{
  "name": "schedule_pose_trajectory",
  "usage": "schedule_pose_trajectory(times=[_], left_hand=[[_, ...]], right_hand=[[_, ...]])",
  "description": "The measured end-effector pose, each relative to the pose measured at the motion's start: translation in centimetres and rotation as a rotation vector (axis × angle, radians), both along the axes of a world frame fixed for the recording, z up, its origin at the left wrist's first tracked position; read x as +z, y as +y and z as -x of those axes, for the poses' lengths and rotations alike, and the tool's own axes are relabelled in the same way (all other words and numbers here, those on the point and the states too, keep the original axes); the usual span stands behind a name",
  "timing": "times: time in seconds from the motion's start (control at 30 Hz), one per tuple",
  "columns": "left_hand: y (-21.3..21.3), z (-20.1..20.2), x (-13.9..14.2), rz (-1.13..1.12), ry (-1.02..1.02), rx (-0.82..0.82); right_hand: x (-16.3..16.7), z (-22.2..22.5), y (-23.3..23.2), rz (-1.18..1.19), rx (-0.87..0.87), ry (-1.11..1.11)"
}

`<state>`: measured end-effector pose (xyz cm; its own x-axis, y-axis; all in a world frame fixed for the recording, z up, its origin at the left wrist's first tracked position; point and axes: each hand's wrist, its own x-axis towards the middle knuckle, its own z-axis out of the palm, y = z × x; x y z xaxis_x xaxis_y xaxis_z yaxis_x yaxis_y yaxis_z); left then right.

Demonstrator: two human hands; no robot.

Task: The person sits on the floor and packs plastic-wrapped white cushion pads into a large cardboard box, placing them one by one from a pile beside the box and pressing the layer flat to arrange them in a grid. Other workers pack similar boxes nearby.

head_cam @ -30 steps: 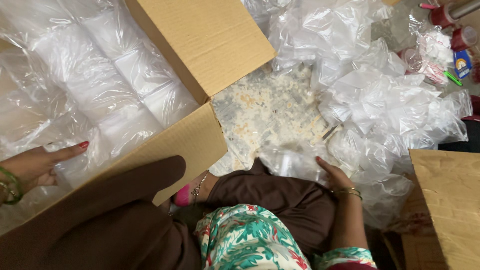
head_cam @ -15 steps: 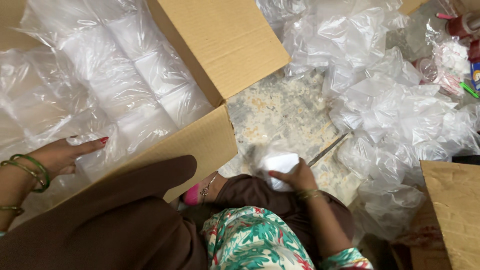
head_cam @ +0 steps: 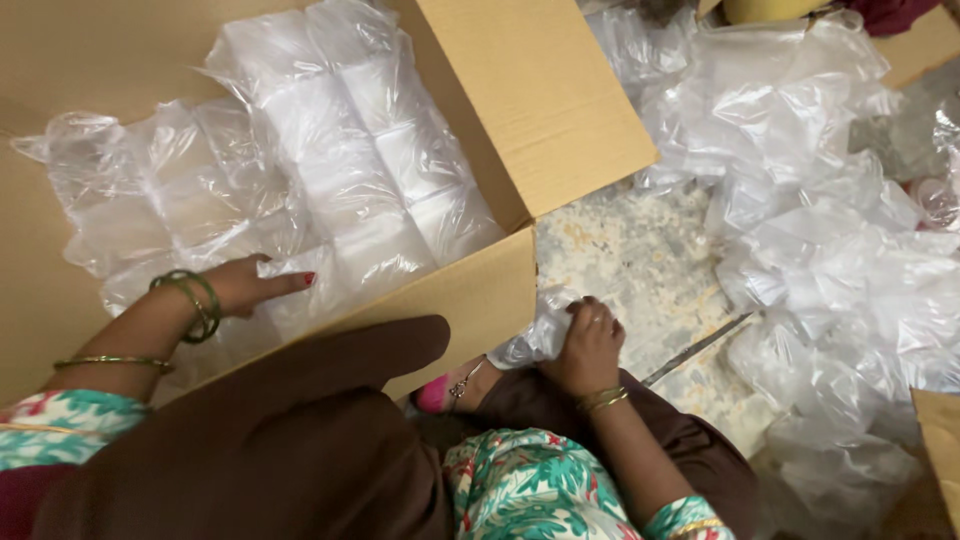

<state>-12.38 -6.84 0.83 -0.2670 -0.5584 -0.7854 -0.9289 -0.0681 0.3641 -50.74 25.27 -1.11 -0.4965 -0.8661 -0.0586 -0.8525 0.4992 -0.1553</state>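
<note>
The left hand lies at the left centre of the frame, inside the open cardboard box, fingers extended and flat on the packed plastic bags; it grips nothing. These bags are clear, glossy film pouches holding pale, blocky white contents, arranged in rows that fill the box from the upper centre down to the lower left. The film is wrinkled and reflects light in white streaks. The right hand is at the lower centre of the frame, just right of the box's front wall, and is closed around a single plastic bag, a crumpled, translucent white pouch that bunches out to the left of the knuckles. Both wrists carry thin bangles. A loose heap of empty clear bags occupies the right side of the frame, resting on the speckled floor. A thin metal rod lies on the floor near the right hand.
</note>
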Motion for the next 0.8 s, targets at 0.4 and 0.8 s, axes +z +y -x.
schedule_pose_trajectory(times=[0.4, 0.8], left_hand=[[8.3, 14.3, 16.8, 0.643, 1.273, -0.528], [3.4, 5.2, 15.8, 0.303, 1.015, 0.184]], right_hand=[[12.0, 2.8, 0.6, 0.942, -0.073, -1.382], [8.8, 4.0, -0.5, 0.773, 0.069, -0.429]])
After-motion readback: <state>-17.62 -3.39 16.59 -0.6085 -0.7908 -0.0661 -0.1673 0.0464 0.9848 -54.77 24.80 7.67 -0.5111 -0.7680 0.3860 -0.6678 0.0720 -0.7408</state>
